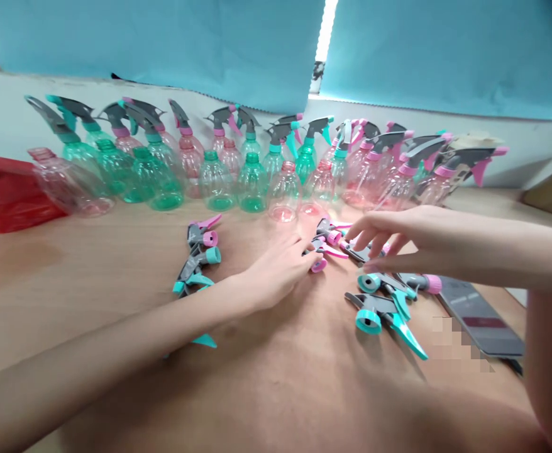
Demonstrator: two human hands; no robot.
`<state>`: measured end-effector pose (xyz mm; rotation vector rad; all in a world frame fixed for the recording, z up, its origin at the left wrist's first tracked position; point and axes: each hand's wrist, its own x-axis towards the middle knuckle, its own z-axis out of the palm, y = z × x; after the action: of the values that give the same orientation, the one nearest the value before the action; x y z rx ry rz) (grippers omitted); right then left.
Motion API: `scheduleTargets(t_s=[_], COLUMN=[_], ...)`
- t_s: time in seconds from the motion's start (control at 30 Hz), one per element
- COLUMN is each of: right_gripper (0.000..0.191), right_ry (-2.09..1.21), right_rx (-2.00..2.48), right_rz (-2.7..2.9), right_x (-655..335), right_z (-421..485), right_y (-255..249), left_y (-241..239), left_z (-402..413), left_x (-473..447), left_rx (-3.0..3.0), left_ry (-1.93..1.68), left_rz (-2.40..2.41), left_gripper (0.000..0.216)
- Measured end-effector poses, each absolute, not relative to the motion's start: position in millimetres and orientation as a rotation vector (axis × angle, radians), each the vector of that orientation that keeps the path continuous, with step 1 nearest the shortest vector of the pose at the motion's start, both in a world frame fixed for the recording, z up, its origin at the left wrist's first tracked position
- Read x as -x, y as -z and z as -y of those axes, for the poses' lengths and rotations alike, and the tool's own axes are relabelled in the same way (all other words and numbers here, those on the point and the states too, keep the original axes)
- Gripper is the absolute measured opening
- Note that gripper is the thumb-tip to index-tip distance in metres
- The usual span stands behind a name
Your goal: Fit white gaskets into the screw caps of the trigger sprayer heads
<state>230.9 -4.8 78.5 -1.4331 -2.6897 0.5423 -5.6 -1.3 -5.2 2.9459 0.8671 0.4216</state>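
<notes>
My left hand (278,267) reaches to the middle of the table, its fingertips and thumb closed on a grey-and-pink trigger spray head (319,265). Another pink-collared spray head (333,237) lies just behind that one. My right hand (393,236) hovers with fingers apart and curved over a grey spray head (358,253), holding nothing that I can see. Below it lie spray heads with turquoise collars (368,321) and one with a pink collar (431,284). More heads, pink (210,238) and turquoise (213,255), lie left of my left hand, partly behind my forearm.
Along the back stand several clear green bottles (253,182) and pink bottles (284,192) with open necks. Behind them, several bottles wear spray heads (320,126). A red plastic bag (7,192) is at left. A phone (481,314) lies at right.
</notes>
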Motion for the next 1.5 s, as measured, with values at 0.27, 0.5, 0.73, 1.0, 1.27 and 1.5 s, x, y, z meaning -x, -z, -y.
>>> scheduleTargets(t_s=[0.27, 0.5, 0.73, 1.0, 1.27, 1.5], right_gripper=[0.036, 0.02, 0.005, 0.008, 0.005, 0.007], right_ry=[-0.472, -0.422, -0.411, -0.705, -0.86, -0.875], right_rx=[1.454, 1.308, 1.163, 0.978, 0.98, 0.973], right_rz=[2.729, 2.743, 2.62, 2.767, 2.689, 2.642], right_x=[-229, -211, -176, -152, -143, -137], right_z=[11, 12, 27, 35, 32, 29], right_y=[-81, -79, -74, -53, -33, -22], left_y=[21, 6, 6, 25, 25, 28], left_z=[-19, 23, 64, 67, 62, 56], left_x=[-10, 19, 43, 43, 53, 61], left_rx=[-2.964, -2.804, -2.604, -2.41, -2.381, -2.43], left_ry=[-0.414, -0.568, -1.201, -1.147, -0.952, -0.812], left_rz=[-0.808, -1.036, -1.154, -1.023, -1.07, -1.084], left_gripper=[0.025, 0.019, 0.021, 0.018, 0.008, 0.009])
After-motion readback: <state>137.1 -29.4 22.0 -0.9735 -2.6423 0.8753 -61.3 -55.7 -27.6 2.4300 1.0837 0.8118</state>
